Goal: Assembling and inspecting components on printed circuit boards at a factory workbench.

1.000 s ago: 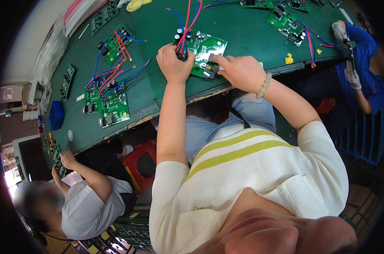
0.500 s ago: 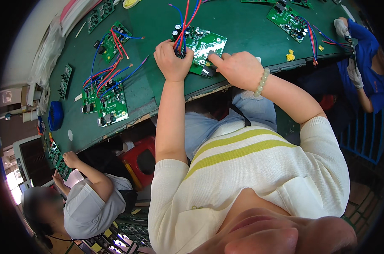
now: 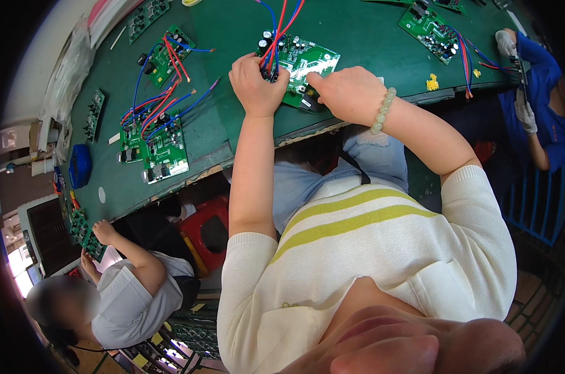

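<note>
Worktop (image 3: 210,118), green: chipped front edge; plain surface right of the board cluster (image 3: 166,153). Printed circuit board (image 3: 310,59): near front edge, between left hand (image 3: 255,87), curled at its left edge, pinch hidden, and right hand (image 3: 356,95), index finger extended over front-right part, grip unclear. Wires (image 3: 277,37): red, blue.

On the table (image 3: 214,128) lies a circuit board (image 3: 301,61), with wired boards (image 3: 170,156) to its left and another board (image 3: 427,32) well apart to its right.
</note>
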### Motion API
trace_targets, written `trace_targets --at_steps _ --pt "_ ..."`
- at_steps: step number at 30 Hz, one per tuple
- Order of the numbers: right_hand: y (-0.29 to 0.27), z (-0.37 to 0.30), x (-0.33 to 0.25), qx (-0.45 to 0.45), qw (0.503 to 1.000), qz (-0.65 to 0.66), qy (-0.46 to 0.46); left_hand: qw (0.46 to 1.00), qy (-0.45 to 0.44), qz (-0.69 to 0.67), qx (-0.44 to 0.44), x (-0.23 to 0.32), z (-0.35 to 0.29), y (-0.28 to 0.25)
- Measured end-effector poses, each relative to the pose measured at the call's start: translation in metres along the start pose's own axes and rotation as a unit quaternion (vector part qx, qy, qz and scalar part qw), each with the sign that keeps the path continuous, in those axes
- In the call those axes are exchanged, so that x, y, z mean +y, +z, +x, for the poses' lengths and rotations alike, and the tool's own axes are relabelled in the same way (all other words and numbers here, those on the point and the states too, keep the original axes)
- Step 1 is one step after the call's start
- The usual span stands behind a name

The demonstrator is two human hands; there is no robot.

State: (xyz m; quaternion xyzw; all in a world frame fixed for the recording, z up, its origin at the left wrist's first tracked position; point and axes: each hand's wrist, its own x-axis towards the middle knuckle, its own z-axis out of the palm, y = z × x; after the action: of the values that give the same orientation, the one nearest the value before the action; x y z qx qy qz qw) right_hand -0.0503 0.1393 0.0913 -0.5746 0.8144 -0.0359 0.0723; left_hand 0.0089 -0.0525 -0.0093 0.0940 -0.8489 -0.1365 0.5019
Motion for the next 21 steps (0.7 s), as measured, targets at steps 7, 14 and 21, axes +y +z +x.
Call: trace_targets --at_steps 7,14,21 --pt "0.008 -0.002 0.002 -0.010 0.999 0.028 0.024 1.000 0.005 -0.006 -0.001 0.001 0.001 0.000" --pt "-0.003 0.002 -0.002 -0.027 0.999 0.026 0.035 1.000 0.003 0.000 -0.003 0.001 0.001 0.000" --pt "-0.004 0.005 0.002 -0.041 0.999 -0.001 0.004 1.000 0.003 -0.002 -0.005 0.001 0.001 0.001"
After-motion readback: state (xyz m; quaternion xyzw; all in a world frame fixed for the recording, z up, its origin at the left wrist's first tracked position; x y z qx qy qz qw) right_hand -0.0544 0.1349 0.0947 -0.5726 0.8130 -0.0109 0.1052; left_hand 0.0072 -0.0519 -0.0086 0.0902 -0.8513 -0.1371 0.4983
